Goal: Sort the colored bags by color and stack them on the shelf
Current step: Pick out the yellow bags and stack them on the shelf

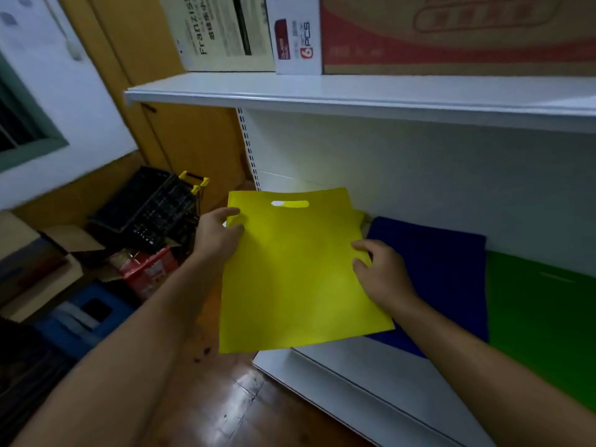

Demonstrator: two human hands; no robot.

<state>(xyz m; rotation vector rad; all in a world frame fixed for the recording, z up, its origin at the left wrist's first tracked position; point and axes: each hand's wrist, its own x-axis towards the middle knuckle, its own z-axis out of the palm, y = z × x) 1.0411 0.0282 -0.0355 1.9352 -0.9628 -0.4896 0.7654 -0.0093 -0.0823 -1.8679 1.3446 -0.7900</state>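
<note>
Fingers of my left hand [217,235] and right hand [375,269] pinch the yellow bag's [300,279] side edges. It hangs over the shelf's [354,375] left end, overlapping the blue bag [451,272]; the green bag [541,317] lies beyond. Dropped crooked, I judge it could slide off or cover blue.

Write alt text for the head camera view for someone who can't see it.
Two bare hands hold a flat yellow bag over the left end of a white shelf, the left hand gripping its left edge and the right hand its right. A blue bag and a green bag lie flat on the shelf to the right.
</note>
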